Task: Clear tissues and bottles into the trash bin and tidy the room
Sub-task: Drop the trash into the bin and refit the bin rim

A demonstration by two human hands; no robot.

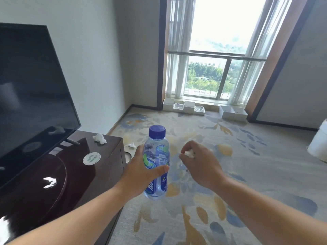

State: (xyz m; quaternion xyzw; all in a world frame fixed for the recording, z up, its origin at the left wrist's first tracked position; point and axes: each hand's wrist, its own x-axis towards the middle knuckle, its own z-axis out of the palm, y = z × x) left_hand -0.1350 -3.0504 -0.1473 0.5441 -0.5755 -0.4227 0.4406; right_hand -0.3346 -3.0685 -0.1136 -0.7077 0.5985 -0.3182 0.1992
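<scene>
Carpet (247,174) lies open beside cabinet edge (122,156); left hand (139,174) grips upright bottle (156,161), right hand (201,165) pinches tissue (189,154).

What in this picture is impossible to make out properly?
Head view:
The white object at the right edge is cut off; bin or not, I cannot tell.
The tissue is mostly hidden inside the right hand.
The left hand covers part of the label on the bottle.
The round thing on the floor is half hidden by the cabinet.
The boxes by the window are too small to read.
</scene>
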